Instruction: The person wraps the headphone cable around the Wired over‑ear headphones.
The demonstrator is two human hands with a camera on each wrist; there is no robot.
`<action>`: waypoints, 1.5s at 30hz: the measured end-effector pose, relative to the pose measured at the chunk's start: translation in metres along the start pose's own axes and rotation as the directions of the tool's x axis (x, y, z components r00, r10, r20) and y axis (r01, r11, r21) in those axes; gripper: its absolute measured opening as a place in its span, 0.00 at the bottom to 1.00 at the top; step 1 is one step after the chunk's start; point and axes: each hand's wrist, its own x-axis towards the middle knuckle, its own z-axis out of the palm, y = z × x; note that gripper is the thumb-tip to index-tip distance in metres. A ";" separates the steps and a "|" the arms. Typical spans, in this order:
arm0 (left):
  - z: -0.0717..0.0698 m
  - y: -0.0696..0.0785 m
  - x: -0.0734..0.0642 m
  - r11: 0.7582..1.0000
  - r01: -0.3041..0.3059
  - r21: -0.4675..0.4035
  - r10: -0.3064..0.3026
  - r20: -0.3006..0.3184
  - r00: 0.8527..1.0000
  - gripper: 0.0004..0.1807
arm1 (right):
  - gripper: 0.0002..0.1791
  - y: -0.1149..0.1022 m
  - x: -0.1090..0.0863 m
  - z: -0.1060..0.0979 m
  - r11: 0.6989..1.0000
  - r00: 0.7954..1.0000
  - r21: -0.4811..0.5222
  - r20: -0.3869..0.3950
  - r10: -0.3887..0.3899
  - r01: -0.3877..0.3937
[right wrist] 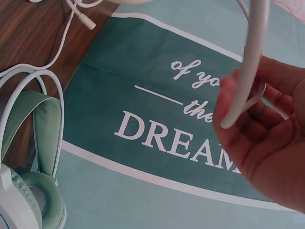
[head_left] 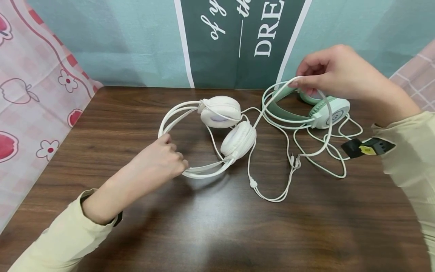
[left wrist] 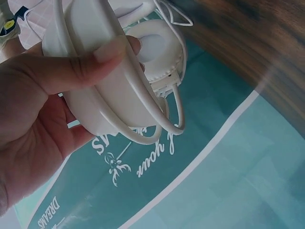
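The printed panel (head_left: 234,68) of the cloth beyond the hands bears white lettering; "DREAMS", "the", "of" and "your" are legible across the views. The yellow label (head_left: 367,150) at the right wrist and the emblem on the green headset (head_left: 340,107) are too small to read. The white headset (head_left: 239,138) is located between the hands: its headband arc faces the left hand (head_left: 154,156), its ear cups point toward the right hand (head_left: 346,75), and its long axis runs left to right. The left hand grasps the headband, a flat band flanked by slender rounded rails; the cups are round with soft cushions. The right hand pinches a smooth white cable (right wrist: 253,47) between thumb and fingers, forming a raised loop. Below that hand, the green headset rests beside coiled leads on the dark wood-grain table (head_left: 210,226), its headband pad smooth and curved
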 end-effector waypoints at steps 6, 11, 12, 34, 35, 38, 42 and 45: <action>-0.001 -0.001 -0.003 1.000 0.011 -0.017 -0.011 0.000 1.000 0.13 | 0.11 0.001 0.003 0.001 0.982 0.997 -0.189 -0.080 -0.020 0.005; -0.002 -0.001 -0.003 1.000 0.009 -0.021 -0.010 -0.007 1.000 0.12 | 0.13 0.002 0.004 -0.002 0.989 0.995 -0.115 -0.045 0.085 -0.090; -0.002 -0.001 -0.003 1.000 0.011 -0.020 -0.011 -0.008 1.000 0.11 | 0.14 0.002 0.003 -0.002 0.990 0.994 -0.092 -0.032 0.103 -0.106; -0.005 0.005 -0.002 0.999 -0.038 -0.005 0.038 -0.003 0.999 0.13 | 0.06 0.019 0.008 -0.004 0.991 0.995 -0.110 -0.064 -0.082 0.075; -0.005 0.005 -0.002 0.999 -0.040 -0.007 0.040 -0.003 0.999 0.13 | 0.06 0.019 0.008 -0.005 0.994 0.994 -0.088 -0.079 -0.069 0.061; -0.005 0.005 -0.002 0.999 -0.047 -0.012 0.047 -0.008 0.999 0.12 | 0.05 0.017 0.009 -0.006 1.000 0.993 -0.009 -0.120 -0.019 0.018; -0.005 0.005 0.001 0.998 -0.058 -0.010 0.058 -0.012 0.998 0.12 | 0.04 0.014 0.009 -0.007 0.996 0.989 0.084 -0.140 0.037 -0.026; -0.006 0.005 0.002 0.998 -0.060 -0.004 0.060 -0.014 0.998 0.12 | 0.05 0.013 0.008 -0.008 0.991 0.990 0.130 -0.127 0.056 -0.039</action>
